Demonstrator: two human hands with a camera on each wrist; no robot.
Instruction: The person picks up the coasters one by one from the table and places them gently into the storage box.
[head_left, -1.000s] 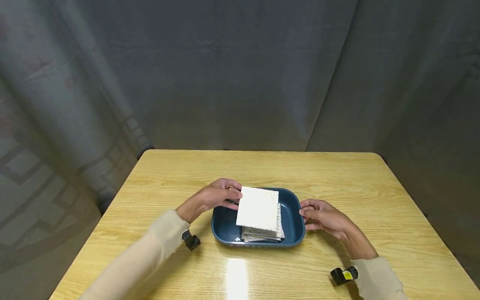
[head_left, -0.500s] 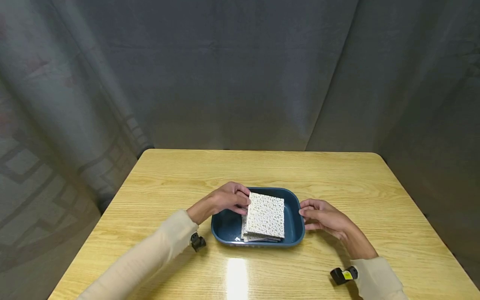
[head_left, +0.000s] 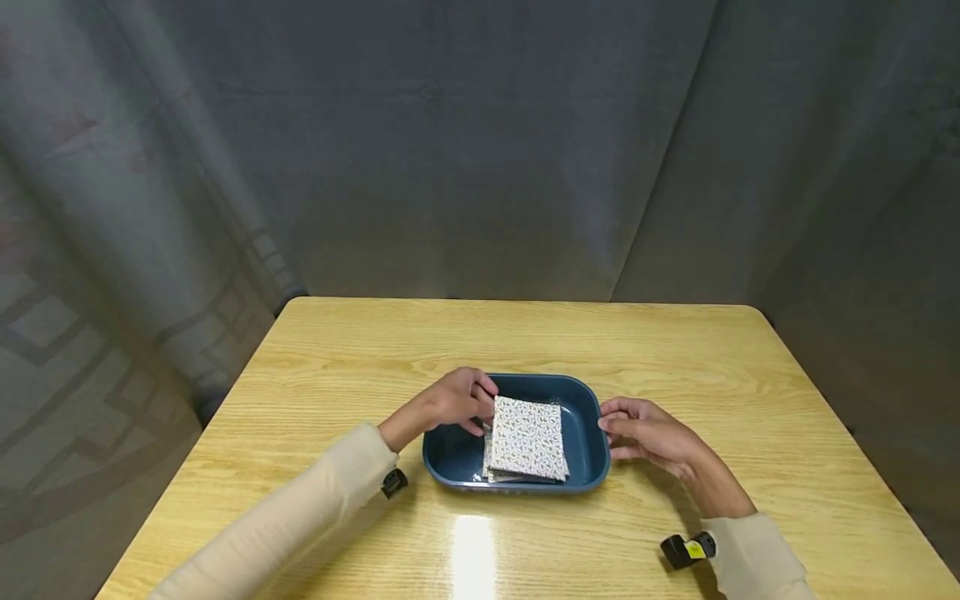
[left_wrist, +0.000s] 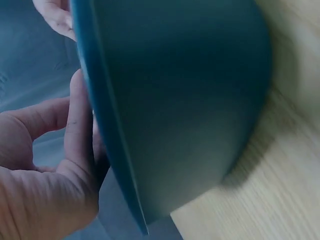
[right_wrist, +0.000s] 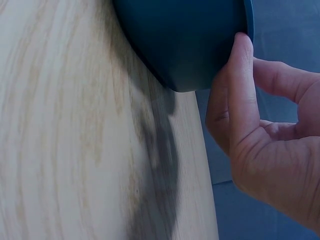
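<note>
A dark blue rectangular tub (head_left: 453, 458) with rounded corners stands on the table. Inside it lies a small stack of thin white squares, the top patterned square (head_left: 528, 437) showing a fine gold and grey print. My left hand (head_left: 456, 398) reaches over the tub's left rim and pinches this square's left edge; some fingertips are hidden. In the left wrist view the left hand (left_wrist: 55, 165) shows beside the tub's wall (left_wrist: 185, 100). My right hand (head_left: 652, 437) touches the tub's right rim from outside with thumb and fingertips. In the right wrist view its thumb (right_wrist: 243, 90) lies against the wall.
The light wooden table (head_left: 360, 342) extends around the tub, and light glares off its front part. A grey curtain (head_left: 480, 167) hangs behind the table and along both sides. Each wrist carries a small black camera (head_left: 393, 482).
My left hand has lowered the top square onto the stack, first rightward, then slightly back left. Its print, washed out earlier, is now visible. My right hand and the tub have stayed still.
</note>
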